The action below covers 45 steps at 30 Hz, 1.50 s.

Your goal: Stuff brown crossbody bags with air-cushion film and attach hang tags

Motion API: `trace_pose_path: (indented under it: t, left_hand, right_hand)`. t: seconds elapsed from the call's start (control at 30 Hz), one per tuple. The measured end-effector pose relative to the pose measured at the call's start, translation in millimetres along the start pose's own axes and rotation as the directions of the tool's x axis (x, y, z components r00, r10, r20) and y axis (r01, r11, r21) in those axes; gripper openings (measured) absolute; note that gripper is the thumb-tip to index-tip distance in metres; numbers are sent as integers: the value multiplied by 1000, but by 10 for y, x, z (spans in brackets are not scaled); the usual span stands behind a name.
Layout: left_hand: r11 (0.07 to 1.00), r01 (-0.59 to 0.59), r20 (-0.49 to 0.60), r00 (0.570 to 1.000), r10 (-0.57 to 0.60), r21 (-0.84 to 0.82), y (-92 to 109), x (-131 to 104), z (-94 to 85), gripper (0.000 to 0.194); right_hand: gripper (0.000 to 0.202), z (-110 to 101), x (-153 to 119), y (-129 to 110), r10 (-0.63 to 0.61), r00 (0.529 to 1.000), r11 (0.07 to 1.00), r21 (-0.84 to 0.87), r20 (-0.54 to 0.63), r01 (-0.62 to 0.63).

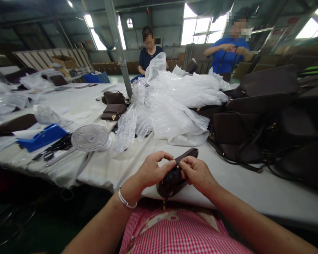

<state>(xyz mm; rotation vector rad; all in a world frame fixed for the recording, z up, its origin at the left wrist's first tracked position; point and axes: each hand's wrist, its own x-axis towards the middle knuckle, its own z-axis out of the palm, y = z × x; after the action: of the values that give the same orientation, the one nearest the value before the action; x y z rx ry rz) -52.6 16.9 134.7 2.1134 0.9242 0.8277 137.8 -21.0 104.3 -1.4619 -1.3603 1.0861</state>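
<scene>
A small dark brown bag (172, 181) lies at the table's near edge, close to my body, with gold-coloured metal parts on it. My left hand (155, 169) is on its left side, with thumb and fingers pressing at the upper edge. On the right, my right hand (197, 173) has its fingers pinched together at the bag's top, beside a small gold-coloured piece. Both hands' fingertips are close together. The bag's far end sticks out beyond my fingers.
Crumpled clear plastic wrapping (175, 102) heaps up mid-table. Many dark bags (235, 134) are piled at right. A white fan (90, 137), a blue tape dispenser (43, 137) and two brown bags (113, 111) stand left. Two people are across the table, near a metal post (118, 46).
</scene>
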Motion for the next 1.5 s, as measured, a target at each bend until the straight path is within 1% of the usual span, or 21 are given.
trace_pose_path:
  t: [0.07,0.13,0.2,0.27,0.3,0.37,0.43,0.47,0.53,0.6,0.67,0.77,0.87,0.93,1.07,1.17,1.23,1.3,1.37,1.43,1.5]
  left_hand:
    - [996,59,19,998,-60,73,11,116,79,25]
    - [993,82,88,992,-90,87,5,186,172,22]
    - [992,123,81,989,-125,25,-11,206,242,19]
    - [976,191,26,982,-190,-106,-23,200,282,15]
    - [954,230,18,973,-231,-195,-25,195,295,14]
    - [884,285,48,956,-289,-370,-21,193,310,15]
    - [835,275,63,958,-279,-477,-12,207,318,17]
    - [829,244,55,966,-251,-504,-9,218,320,18]
    - [834,170,26,983,-183,-525,-10,238,317,20]
    - [851,118,0,991,-137,-511,-12,237,303,23]
    - [895,62,-28,996,-83,-442,-5,196,283,25]
    - [964,4,-37,999,-14,-265,18,44,281,31]
    - [999,26,-111,993,-31,-46,14,-149,358,75]
    - [997,32,-209,978,-16,76,-9,-238,442,84]
    - [991,3,-274,961,35,137,-47,-253,568,38]
    - [988,2,-262,964,39,154,-49,-192,584,22]
    - [988,7,-256,966,33,154,-47,-151,573,19]
    - [991,11,-255,967,24,134,-45,-122,553,17]
    - [994,17,-257,966,12,110,-42,-112,530,15]
    - [997,4,-251,968,16,76,-41,-133,511,19]
    - [998,-37,-243,969,46,42,-49,-194,507,34]
  right_hand:
    - [24,-7,7,35,-30,999,999,-18,-12,30]
    - [24,-36,14,65,-61,998,997,-57,-30,60]
    - [24,-88,10,73,-97,995,988,-126,-37,92]
    - [23,-148,-10,48,-185,982,944,-281,-26,170]
    - [23,-175,-25,26,-250,968,889,-400,-13,224]
    - [25,-208,-58,-23,-365,930,706,-639,41,306]
    - [29,-211,-79,-60,-401,910,550,-767,105,331]
    - [31,-203,-81,-70,-393,911,523,-784,125,334]
    - [31,-180,-65,-79,-363,923,576,-748,127,329]
    - [28,-159,-29,-89,-312,945,732,-608,101,307]
    - [21,-146,17,-112,-219,971,890,-389,95,239]
    - [20,-128,81,-156,-86,990,980,-171,115,105]
    - [21,-86,128,-166,-46,993,989,-132,106,60]
    - [22,-43,144,-156,-72,993,985,-151,90,85]
    - [31,50,134,-184,-142,990,976,-166,8,141]
    - [35,94,111,-279,67,997,981,177,45,-74]
    - [35,98,97,-349,199,966,864,437,163,-251]
    - [37,89,85,-399,218,945,778,542,242,-318]
    - [34,76,72,-415,177,952,834,476,250,-280]
    - [27,68,60,-397,105,965,940,293,239,-174]
    - [21,62,54,-357,34,974,996,76,222,-52]
